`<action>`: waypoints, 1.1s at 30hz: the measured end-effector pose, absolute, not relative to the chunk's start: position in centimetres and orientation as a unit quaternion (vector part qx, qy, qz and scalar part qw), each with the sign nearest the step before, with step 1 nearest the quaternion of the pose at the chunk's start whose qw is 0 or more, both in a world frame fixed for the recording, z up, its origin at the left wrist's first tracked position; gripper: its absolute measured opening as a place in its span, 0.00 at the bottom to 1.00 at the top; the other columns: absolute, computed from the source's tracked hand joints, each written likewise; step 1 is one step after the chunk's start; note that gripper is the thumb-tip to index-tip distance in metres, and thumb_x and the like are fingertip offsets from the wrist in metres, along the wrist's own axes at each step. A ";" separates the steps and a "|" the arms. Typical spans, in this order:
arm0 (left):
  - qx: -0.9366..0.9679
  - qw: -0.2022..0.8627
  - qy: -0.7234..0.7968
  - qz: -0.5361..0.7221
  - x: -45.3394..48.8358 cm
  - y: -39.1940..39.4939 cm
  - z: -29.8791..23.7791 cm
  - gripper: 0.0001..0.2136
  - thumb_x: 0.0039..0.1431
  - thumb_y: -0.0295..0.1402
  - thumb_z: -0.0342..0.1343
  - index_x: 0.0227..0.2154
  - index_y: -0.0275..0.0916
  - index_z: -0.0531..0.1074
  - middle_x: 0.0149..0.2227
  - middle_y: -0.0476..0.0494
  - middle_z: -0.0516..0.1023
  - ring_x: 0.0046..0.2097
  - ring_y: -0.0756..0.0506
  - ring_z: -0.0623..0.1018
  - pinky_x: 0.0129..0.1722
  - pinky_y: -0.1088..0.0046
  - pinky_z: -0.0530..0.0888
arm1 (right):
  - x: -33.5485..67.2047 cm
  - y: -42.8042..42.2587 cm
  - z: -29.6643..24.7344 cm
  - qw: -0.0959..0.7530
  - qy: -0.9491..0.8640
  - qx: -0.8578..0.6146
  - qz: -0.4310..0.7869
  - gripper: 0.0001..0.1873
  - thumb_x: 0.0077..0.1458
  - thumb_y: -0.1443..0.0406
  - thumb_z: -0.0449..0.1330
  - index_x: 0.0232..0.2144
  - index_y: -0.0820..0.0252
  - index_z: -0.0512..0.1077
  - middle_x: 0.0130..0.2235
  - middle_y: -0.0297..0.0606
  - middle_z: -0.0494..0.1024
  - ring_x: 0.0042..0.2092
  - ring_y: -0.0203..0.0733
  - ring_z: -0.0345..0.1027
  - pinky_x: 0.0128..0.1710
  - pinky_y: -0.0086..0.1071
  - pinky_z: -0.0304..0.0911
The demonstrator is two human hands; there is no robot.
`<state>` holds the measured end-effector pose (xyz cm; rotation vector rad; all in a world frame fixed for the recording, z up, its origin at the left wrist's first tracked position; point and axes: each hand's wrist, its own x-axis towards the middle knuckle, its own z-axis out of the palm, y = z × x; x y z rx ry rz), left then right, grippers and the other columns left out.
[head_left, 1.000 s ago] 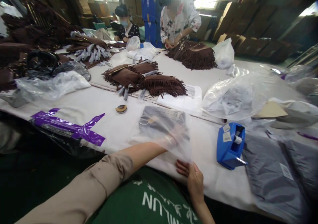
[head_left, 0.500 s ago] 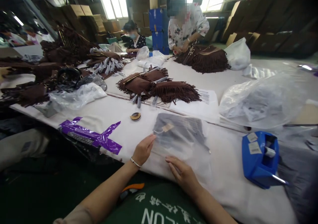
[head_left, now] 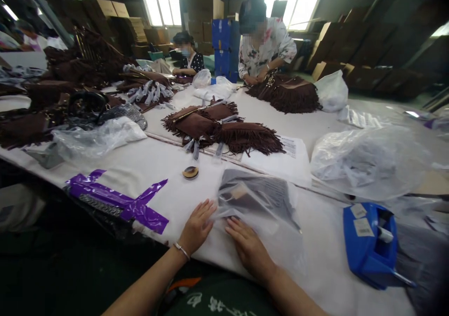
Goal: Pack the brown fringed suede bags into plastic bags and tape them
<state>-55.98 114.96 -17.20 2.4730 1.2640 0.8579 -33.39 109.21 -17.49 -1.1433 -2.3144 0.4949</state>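
A clear plastic bag [head_left: 259,222] lies flat on the white table in front of me, with a dark fringed item [head_left: 256,185] and a small tan tag [head_left: 239,192] showing through it. At its left edge is my left hand [head_left: 197,225], fingers stretched out and slightly spread, palm down. My right hand [head_left: 250,248] rests flat on the lower left part of the plastic, its fingers extended. Neither hand grips anything that I can see. A small round black-and-tan object [head_left: 190,172] sits beyond my left hand.
Purple tape [head_left: 140,208] marks the table edge at left. A blue tape dispenser [head_left: 372,243] stands at right, near a large bag of plastic [head_left: 368,161]. Brown fringed bags [head_left: 224,126] lie ahead. Across the table a co-worker [head_left: 266,49] handles another brown fringed piece.
My left hand has turned palm down with its fingers spreading. My right hand has moved slightly left, onto the plastic. The bag's top layer now lies differently over the tag. The camera view has tilted up.
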 end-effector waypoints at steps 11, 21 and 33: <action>0.782 0.132 0.470 0.386 -54.9 114.2 -19.1 0.24 0.61 0.24 0.43 0.59 0.47 0.56 0.57 0.52 0.65 0.62 0.45 0.59 0.63 0.61 0.59 | -37.6 116.1 -17.4 0.188 -0.829 -0.516 0.105 0.25 0.59 0.68 0.51 0.58 0.60 0.56 0.60 0.43 0.60 0.60 0.56 0.52 0.58 0.55 0.50; 0.731 0.199 0.581 0.297 -56.5 113.0 -18.5 0.22 0.57 0.31 0.42 0.54 0.42 0.65 0.54 0.49 0.70 0.56 0.42 0.68 0.57 0.64 0.67 | -34.2 118.2 -17.5 0.207 -0.840 -0.492 0.097 0.26 0.57 0.70 0.52 0.58 0.63 0.56 0.61 0.46 0.58 0.62 0.55 0.47 0.60 0.53 0.45; 0.757 0.400 0.472 0.211 -47.7 110.4 -14.0 0.18 0.59 0.47 0.47 0.33 0.39 0.76 0.31 0.44 0.80 0.30 0.45 0.78 0.34 0.69 0.75 | -23.6 98.5 -16.4 0.342 -0.695 -0.631 0.042 0.33 0.51 0.67 0.60 0.59 0.53 0.56 0.51 0.44 0.68 0.55 0.52 0.58 0.52 0.50 0.61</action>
